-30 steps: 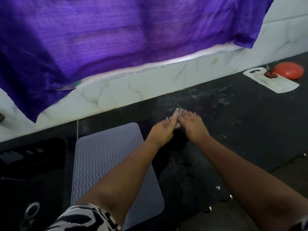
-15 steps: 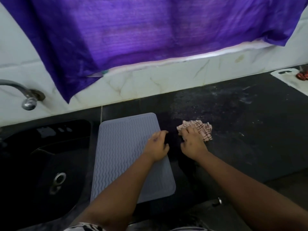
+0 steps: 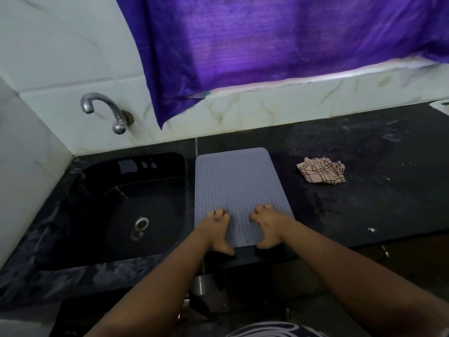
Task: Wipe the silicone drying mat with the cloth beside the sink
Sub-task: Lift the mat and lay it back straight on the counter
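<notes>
Since half a second earlier, both hands had left the cloth (image 3: 322, 174) and come down to the near end of the mat (image 3: 239, 188); the right hand, which had been on the cloth, had let it go, and the left had slid from the mat's right edge to its near left part.

The mat lay flat on the black bench (image 3: 379, 190), just right of the sink (image 3: 126, 205). Its long axis ran near to far, one short end toward the tiled wall and the other at the bench's front edge.

The left hand (image 3: 215, 231) sat on the mat's near left corner, fingers curled on the ribbed surface and thumb hooked at the near edge. The right hand (image 3: 271, 227) mirrored it on the near right corner. Both grips were part closed, fingers bent, and each seemed to pinch the mat's near edge, though how far the thumbs went under it could not be told.

The cloth, a crumpled checked rag, lay on the bench to the right of the mat's far half, apart from the mat and well clear of both hands, farther away than the right hand and off to its right. Neither grip held it.

A tap (image 3: 107, 110) stuck out of the wall above the sink, and a purple curtain (image 3: 291, 45) hung over the tiles behind the bench.
</notes>
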`<action>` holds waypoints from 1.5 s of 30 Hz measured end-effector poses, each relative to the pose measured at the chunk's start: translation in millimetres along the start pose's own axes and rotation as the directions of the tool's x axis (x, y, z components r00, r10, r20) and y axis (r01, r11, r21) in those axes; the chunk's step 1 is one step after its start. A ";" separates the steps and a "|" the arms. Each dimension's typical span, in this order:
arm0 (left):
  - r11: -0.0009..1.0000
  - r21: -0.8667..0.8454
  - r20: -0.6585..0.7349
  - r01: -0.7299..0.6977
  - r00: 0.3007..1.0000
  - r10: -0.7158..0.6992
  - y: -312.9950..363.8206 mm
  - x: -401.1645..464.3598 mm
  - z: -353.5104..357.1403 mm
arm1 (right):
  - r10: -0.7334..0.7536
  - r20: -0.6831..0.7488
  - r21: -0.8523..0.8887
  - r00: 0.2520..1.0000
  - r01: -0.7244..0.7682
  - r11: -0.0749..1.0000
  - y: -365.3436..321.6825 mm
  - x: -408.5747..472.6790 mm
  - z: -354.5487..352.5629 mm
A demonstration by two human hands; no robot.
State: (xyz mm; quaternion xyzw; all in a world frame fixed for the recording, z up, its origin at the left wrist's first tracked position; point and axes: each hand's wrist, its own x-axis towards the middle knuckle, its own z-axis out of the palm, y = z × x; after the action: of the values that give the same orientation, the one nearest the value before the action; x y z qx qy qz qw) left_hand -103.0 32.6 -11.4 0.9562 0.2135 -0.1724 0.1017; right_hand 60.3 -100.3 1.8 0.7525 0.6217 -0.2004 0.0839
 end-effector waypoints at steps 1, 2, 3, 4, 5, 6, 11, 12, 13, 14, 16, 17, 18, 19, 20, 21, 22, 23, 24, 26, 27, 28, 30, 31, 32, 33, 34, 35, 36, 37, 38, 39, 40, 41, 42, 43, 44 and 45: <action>1.000 0.014 0.024 -0.005 1.000 0.005 -0.6 -3.2 2.5 | 0.016 0.024 -0.020 1.000 -0.015 1.000 -2.9 -0.5 -0.1; 1.000 0.020 0.045 -0.010 0.999 0.009 -0.2 -4.9 4.6 | 0.030 0.043 -0.042 0.999 -0.028 0.999 -5.8 -0.7 -0.2; 1.000 0.028 0.066 -0.010 0.998 0.008 0.7 -5.0 6.6 | 0.042 0.053 -0.065 0.998 -0.039 0.997 -9.1 -0.6 -0.1; 0.999 0.045 0.086 -0.005 0.996 0.001 1.9 -4.6 8.0 | 0.057 0.055 -0.085 0.997 -0.052 0.995 -12.8 -0.2 0.4; 0.997 0.071 0.100 0.000 0.995 -0.007 2.7 -3.7 9.1 | 0.074 0.056 -0.104 0.996 -0.068 0.992 -16.9 0.5 0.7; 0.995 0.095 0.102 0.003 0.995 -0.013 2.4 -3.3 9.7 | 0.091 0.056 -0.127 0.994 -0.083 0.988 -20.8 1.2 1.1; 0.997 0.028 0.012 0.065 0.998 -0.066 -2.9 0.5 -2.8 | 0.172 -0.019 -0.154 0.985 -0.173 0.973 -23.9 5.7 -3.6; 0.993 0.068 0.024 0.097 0.995 -0.098 -2.7 3.3 -12.1 | 0.214 -0.007 -0.129 0.977 -0.213 0.969 -21.0 7.2 -10.2; 0.982 0.140 0.079 0.130 0.987 -0.142 -2.4 7.2 -24.3 | 0.250 0.024 -0.116 0.968 -0.246 0.962 -17.1 9.5 -19.4; 0.968 0.191 0.157 0.162 0.968 -0.193 -1.5 11.5 -39.1 | 0.278 0.062 -0.122 0.959 -0.269 0.955 -12.3 12.9 -32.3; 0.960 0.188 0.276 0.207 0.927 -0.254 -4.0 23.7 -74.7 | 0.316 0.134 -0.172 0.939 -0.292 0.941 -0.9 20.6 -68.5; 0.961 0.178 0.288 0.209 0.923 -0.254 -7.3 32.1 -96.2 | 0.318 0.156 -0.195 0.935 -0.287 0.938 6.2 25.2 -90.5; 0.960 0.179 0.273 0.217 0.926 -0.260 -11.6 39.6 -120.1 | 0.313 0.164 -0.212 0.936 -0.276 0.937 14.0 30.8 -114.3; 0.955 0.169 0.237 0.242 0.931 -0.278 -16.2 45.9 -146.0 | 0.312 0.150 -0.226 0.938 -0.274 0.935 21.5 36.7 -138.6; 0.949 0.158 0.190 0.274 0.934 -0.302 -20.1 50.9 -172.9 | 0.320 0.110 -0.234 0.941 -0.288 0.929 29.0 43.0 -163.2; 0.945 0.148 0.122 0.291 0.943 -0.309 -24.2 57.8 -199.6 | 0.329 0.050 -0.231 0.943 -0.309 0.923 36.6 49.1 -187.5; 0.944 0.143 0.034 0.298 0.951 -0.306 -28.4 64.4 -225.6 | 0.332 -0.020 -0.217 0.943 -0.329 0.919 43.5 54.9 -212.0; 0.943 0.126 -0.075 0.307 0.951 -0.299 -32.7 70.8 -248.7 | 0.334 -0.096 -0.192 0.938 -0.347 0.918 51.1 60.8 -234.9; 0.941 0.101 -0.186 0.324 0.935 -0.302 -36.9 77.6 -270.5 | 0.336 -0.182 -0.150 0.924 -0.364 0.919 58.4 66.3 -258.1; 0.941 0.070 -0.383 0.332 0.880 -0.282 -46.1 90.1 -308.3 | 0.346 -0.371 -0.038 0.862 -0.387 0.921 72.4 74.1 -300.9; 0.940 0.060 -0.467 0.336 0.842 -0.272 -49.8 94.5 -324.0 | 0.350 -0.464 0.017 0.813 -0.387 0.922 78.5 77.0 -319.2; 0.940 0.051 -0.542 0.337 0.800 -0.257 -53.4 98.4 -337.6 | 0.358 -0.541 0.068 0.761 -0.384 0.921 83.0 78.6 -335.4; 0.943 0.032 -0.670 0.332 0.707 -0.227 -57.5 100.9 -358.6 | 0.366 -0.653 0.137 0.663 -0.372 0.918 87.8 78.8 -361.2; 0.945 0.025 -0.722 0.325 0.660 -0.208 -58.8 100.8 -364.9 | 0.366 -0.694 0.155 0.620 -0.369 0.917 88.7 77.5 -370.7; 0.949 0.027 -0.765 0.314 0.617 -0.182 -59.7 99.8 -368.2 | 0.366 -0.727 0.168 0.582 -0.365 0.916 88.7 74.9 -377.4; 0.953 0.031 -0.799 0.302 0.580 -0.157 -60.0 98.3 -368.4 | 0.361 -0.753 0.176 0.550 -0.361 0.916 88.9 71.8 -380.2; 0.956 0.039 -0.819 0.289 0.557 -0.135 -60.2 96.0 -365.5 | 0.357 -0.770 0.176 0.528 -0.363 0.915 87.9 67.8 -378.8; 0.960 0.048 -0.828 0.276 0.548 -0.116 -59.2 93.0 -359.0 | 0.349 -0.784 0.168 0.514 -0.365 0.916 86.7 64.0 -372.2; 0.963 0.057 -0.827 0.263 0.553 -0.102 -57.7 89.6 -348.5 | 0.339 -0.792 0.158 0.508 -0.365 0.917 84.8 60.4 -361.1; 0.967 0.066 -0.815 0.248 0.572 -0.091 -56.0 86.5 -334.0 | 0.332 -0.793 0.153 0.511 -0.360 0.920 83.1 57.8 -345.5; 0.968 0.072 -0.794 0.239 0.601 -0.089 -53.3 83.0 -315.0 | 0.336 -0.780 0.156 0.528 -0.357 0.921 81.2 55.2 -325.2; 0.970 0.070 -0.767 0.234 0.634 -0.097 -50.4 79.6 -291.7 | 0.345 -0.759 0.161 0.552 -0.355 0.921 79.9 53.3 -300.3; 0.971 0.071 -0.725 0.230 0.680 -0.108 -48.0 77.3 -265.6 | 0.354 -0.726 0.161 0.589 -0.355 0.921 77.6 51.0 -273.0; 0.973 0.066 -0.669 0.220 0.733 -0.121 -44.4 75.4 -236.3 | 0.371 -0.680 0.168 0.632 -0.358 0.919 75.4 48.8 -244.8; 0.977 0.042 -0.590 0.211 0.794 -0.146 -39.7 73.5 -204.8 | 0.395 -0.617 0.190 0.681 -0.358 0.914 73.0 47.3 -215.2; 0.978 -0.030 -0.507 0.209 0.840 -0.195 -35.4 71.0 -173.2 | 0.427 -0.528 0.221 0.734 -0.367 0.904 69.7 47.0 -188.6; 0.969 -0.109 -0.425 0.222 0.871 -0.247 -32.0 66.7 -143.8 | 0.460 -0.412 0.246 0.787 -0.390 0.887 65.5 46.4 -163.5; 0.950 -0.209 -0.345 0.232 0.891 -0.294 -28.6 60.5 -116.7 | 0.497 -0.290 0.287 0.818 -0.421 0.861 60.8 45.1 -140.8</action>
State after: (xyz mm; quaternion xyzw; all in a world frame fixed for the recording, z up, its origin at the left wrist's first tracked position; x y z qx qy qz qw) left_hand -30.9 111.8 69.9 0.9220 0.3701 0.0178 0.1126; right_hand 153.7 -19.7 103.5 0.9085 0.4010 -0.0997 -0.0631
